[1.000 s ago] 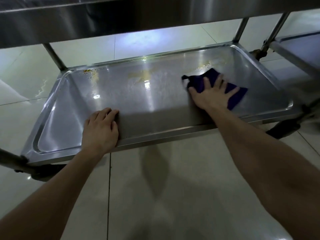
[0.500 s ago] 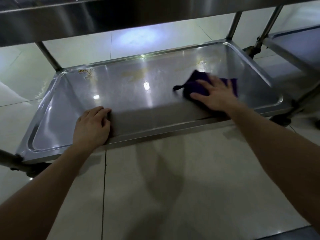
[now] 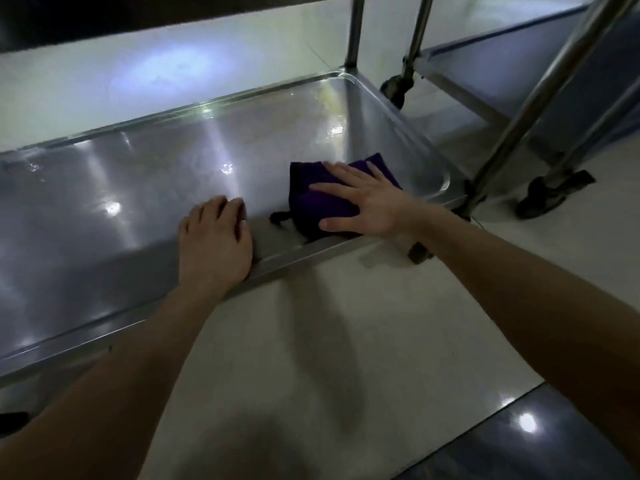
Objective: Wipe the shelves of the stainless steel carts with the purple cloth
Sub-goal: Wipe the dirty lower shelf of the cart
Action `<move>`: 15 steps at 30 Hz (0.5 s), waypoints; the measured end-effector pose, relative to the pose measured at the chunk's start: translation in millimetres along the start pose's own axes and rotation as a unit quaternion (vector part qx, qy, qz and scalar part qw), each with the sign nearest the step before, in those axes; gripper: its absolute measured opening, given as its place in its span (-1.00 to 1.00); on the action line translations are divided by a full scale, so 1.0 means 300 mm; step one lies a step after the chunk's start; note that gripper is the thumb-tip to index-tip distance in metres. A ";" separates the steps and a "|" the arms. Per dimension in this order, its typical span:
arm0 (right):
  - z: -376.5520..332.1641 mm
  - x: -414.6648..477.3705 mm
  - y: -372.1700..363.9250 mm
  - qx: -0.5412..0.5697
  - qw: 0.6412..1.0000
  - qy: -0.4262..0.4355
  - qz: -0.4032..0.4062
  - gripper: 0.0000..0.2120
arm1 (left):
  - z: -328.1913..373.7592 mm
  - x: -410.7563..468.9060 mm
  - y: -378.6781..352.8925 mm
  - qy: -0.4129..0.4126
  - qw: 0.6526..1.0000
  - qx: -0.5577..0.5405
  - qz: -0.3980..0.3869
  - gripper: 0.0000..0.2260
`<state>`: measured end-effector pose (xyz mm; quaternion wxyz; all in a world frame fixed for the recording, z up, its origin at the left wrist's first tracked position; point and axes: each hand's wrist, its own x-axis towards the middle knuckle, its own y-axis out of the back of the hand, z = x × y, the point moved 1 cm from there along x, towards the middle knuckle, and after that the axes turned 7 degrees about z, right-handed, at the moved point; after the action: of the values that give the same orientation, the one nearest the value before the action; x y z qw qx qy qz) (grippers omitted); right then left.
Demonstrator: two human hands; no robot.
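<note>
The bottom shelf [image 3: 138, 188] of a stainless steel cart lies low over the floor, shiny with light spots. A folded purple cloth [image 3: 311, 199] lies flat on it near the front right corner. My right hand [image 3: 367, 202] presses down on the cloth with straight, spread fingers. My left hand [image 3: 214, 244] rests over the shelf's front rim, its fingers lightly bent onto the tray. Yellowish smears show near the far right corner [image 3: 329, 98].
A second steel cart [image 3: 519, 64] stands to the right with its legs and black caster wheels [image 3: 550, 192] close by. The cart's upper shelf [image 3: 173, 8] overhangs at the top. Pale glossy floor tiles [image 3: 346, 341] lie below my arms.
My right hand has slid the cloth from the far right area toward the front rim. The view has swung right and closer. My left hand stays on the rim.
</note>
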<state>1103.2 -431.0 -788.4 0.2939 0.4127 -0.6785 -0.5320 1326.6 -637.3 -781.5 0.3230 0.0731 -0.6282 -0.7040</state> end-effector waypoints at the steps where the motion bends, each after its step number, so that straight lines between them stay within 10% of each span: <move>1: 0.071 -0.016 0.028 -0.002 0.999 -0.038 0.002 -0.07 | 0.004 0.001 -0.002 -0.002 1.000 -0.002 0.003 -0.63; 8: 0.152 0.106 0.081 -0.033 0.950 -0.301 0.074 -0.07 | 0.034 0.015 -0.003 0.008 1.000 0.015 -0.005 -0.62; 15: -0.150 0.141 -0.023 0.002 0.998 0.065 0.019 -0.21 | 0.008 0.009 -0.008 0.008 1.000 0.007 -0.001 -0.52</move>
<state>1121.9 -490.2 -784.9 0.3466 0.4337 -0.6670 -0.4969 1322.3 -636.7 -782.4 0.3262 0.0815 -0.6306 -0.6995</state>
